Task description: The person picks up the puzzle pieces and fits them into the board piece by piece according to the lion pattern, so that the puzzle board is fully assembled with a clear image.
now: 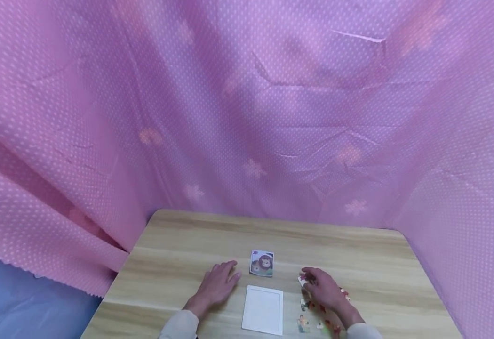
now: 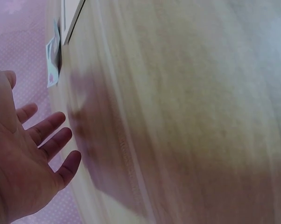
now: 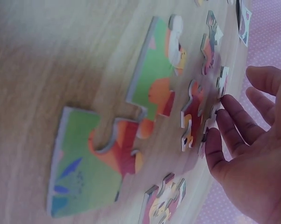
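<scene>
My left hand (image 1: 216, 286) is at the left of a white puzzle tray (image 1: 262, 310), its fingers apart and holding nothing. In the left wrist view the same hand (image 2: 26, 156) shows its palm and loosely spread fingers. On the other side, my right hand (image 1: 325, 289) is over loose jigsaw pieces. Its fingertips are beside a pale piece with pink (image 1: 301, 279); whether they touch it I cannot tell. The right wrist view shows a green corner piece (image 3: 84, 172) and a red-and-orange piece (image 3: 193, 112) lying near the hand.
A picture card with a lion (image 1: 261, 263) lies beyond the tray. More jigsaw pieces (image 1: 304, 323) are scattered at the right on the wooden table (image 1: 179, 240). Pink dotted curtains (image 1: 247, 117) hang around the table's back and sides.
</scene>
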{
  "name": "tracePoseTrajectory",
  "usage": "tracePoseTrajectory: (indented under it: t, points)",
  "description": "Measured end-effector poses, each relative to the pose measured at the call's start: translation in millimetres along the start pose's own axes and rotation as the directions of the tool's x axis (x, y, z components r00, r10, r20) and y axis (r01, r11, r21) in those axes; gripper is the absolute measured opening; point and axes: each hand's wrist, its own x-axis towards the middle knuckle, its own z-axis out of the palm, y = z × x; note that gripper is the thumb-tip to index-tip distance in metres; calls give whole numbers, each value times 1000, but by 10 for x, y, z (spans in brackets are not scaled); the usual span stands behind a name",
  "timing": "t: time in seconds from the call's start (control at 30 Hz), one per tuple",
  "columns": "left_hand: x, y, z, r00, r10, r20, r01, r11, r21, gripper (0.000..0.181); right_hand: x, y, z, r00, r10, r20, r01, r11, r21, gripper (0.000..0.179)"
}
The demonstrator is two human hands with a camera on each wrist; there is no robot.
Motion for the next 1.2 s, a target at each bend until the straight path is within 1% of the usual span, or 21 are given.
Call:
tracePoseTrajectory:
  t: [0.17, 0.27, 0.5, 0.7, 0.8, 0.87, 0.97, 1.07, 1.2]
  points:
    - [-13, -23, 20, 1000, 13, -7, -12, 1000, 25, 53, 16, 3, 26, 1000, -17, -20, 17, 1000, 0, 47]
    - [-31, -38, 46, 999, 28, -15, -28, 999, 39, 52, 20, 5, 44, 999, -25, -31, 25, 999, -21, 47]
    - [-104, -89, 152, 998, 57, -24, -55, 996, 77, 50, -7, 11, 85, 996, -65, -60, 56, 990, -131, 50]
    - [-185, -118, 218, 990, 138, -23, -133, 980, 145, 49, -27, 11, 108, 995, -77, -64, 65, 983, -174, 52]
    - [-221, -122, 238, 986, 163, -22, -156, 972, 178, 49, -33, 13, 122, 995, -77, -65, 63, 980, -190, 52]
    - [-234, -115, 247, 984, 177, -14, -171, 966, 194, 50, -20, 19, 123, 995, -74, -60, 60, 977, -204, 52]
    - [-261, -98, 252, 979, 202, 12, -199, 953, 227, 55, 6, 31, 126, 997, -65, -49, 52, 973, -223, 51]
    - [-291, -80, 255, 974, 223, 46, -227, 942, 247, 61, 34, 37, 124, 998, -53, -42, 42, 970, -239, 52]
    - [-329, -63, 266, 965, 251, 72, -261, 927, 267, 70, 58, 23, 105, 999, -43, -34, 33, 968, -248, 52]
